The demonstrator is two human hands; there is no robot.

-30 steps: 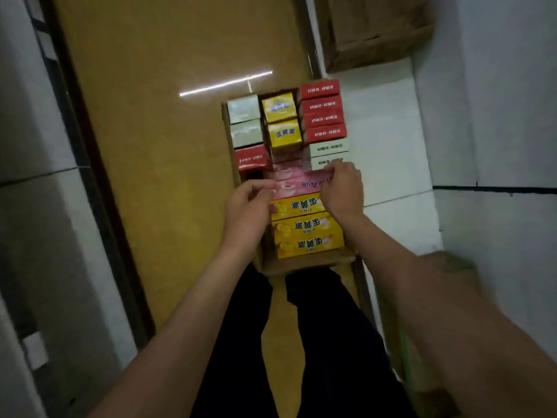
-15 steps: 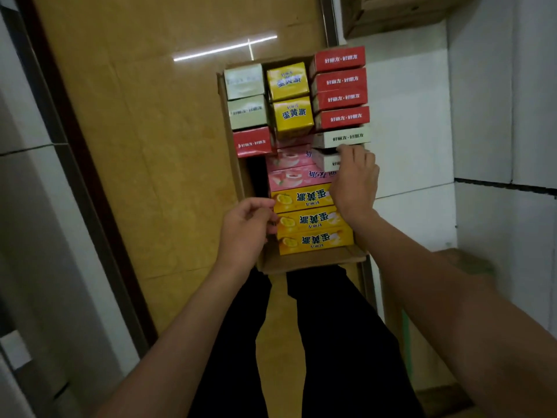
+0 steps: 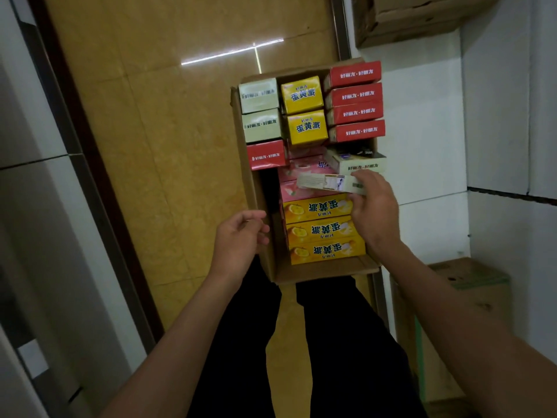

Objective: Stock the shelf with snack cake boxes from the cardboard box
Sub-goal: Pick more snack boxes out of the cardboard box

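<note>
Item: cardboard box point(image 3: 265, 267), open-topped, on the floor point(image 3: 168, 152) just ahead of the person's legs. It is packed with snack cake boxes standing on edge.

Contents: red boxes point(image 3: 355, 104) in a stack at the far right; two yellow boxes point(image 3: 304, 111) mid-row; pale green boxes point(image 3: 260, 111) far left, with one more red beside them; pink boxes point(image 3: 301, 191) in the middle; three long yellow boxes point(image 3: 322, 229) nearest the person. A dark gap point(image 3: 268, 188) runs along the left wall.

Item in hand: pale snack cake box point(image 3: 328, 182), lifted clear of its row and tilted, its nutrition panel upward. The right hand point(image 3: 373, 206) pinches it at one end only, fingers point(image 3: 366, 176) curled over the top edge.

Left hand point(image 3: 241, 236): loosely curled beside the carton's left wall, holding nothing.

The shelf is not identifiable in view.

Risks, as judged:
- An end-only pinch leaves the long box levering downward; it may twist out and drop onto the pink row.
- A second pale box point(image 3: 355, 164) sits skewed just behind it and may tip into the vacated slot.
- The gap at left lets neighbouring boxes slump sideways if jostled.
- Stacked cartons point(image 3: 416, 19) close by crowd the lift path.
</note>
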